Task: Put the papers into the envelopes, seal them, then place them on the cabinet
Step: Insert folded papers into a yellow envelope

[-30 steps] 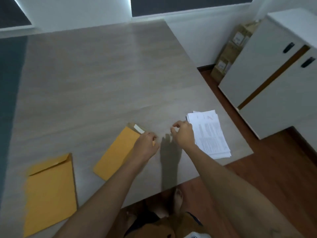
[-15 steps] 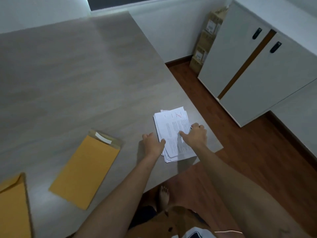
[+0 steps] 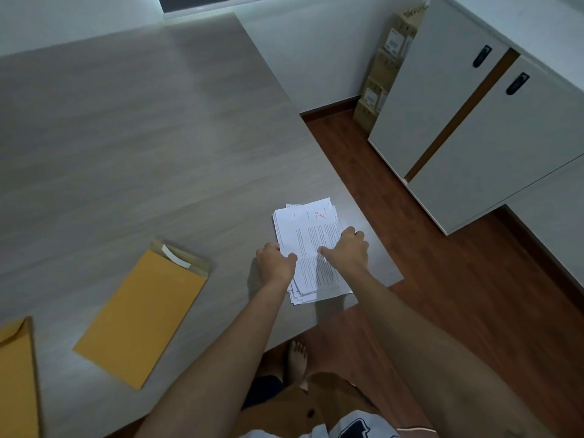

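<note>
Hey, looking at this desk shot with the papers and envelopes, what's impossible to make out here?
Head view, the only one:
- Print on the paper stack: too small to read.
- Sheets below the top one: covered; count unknown.
- Left hand and right hand: fingertips curl out of sight at the stack's edges.
- Far-left envelope: cut off by the frame edge.
- Middle envelope: contents hidden.
- Cabinet top: mostly out of frame.

White printed papers [image 3: 308, 235] stacked loosely near table corner; 2 yellow envelopes [image 3: 142, 314] flat, flaps open.

Bare forearms, no sleeves, brown buttoned garment, white-and-navy fabric, bare foot [image 3: 297, 358]
</note>
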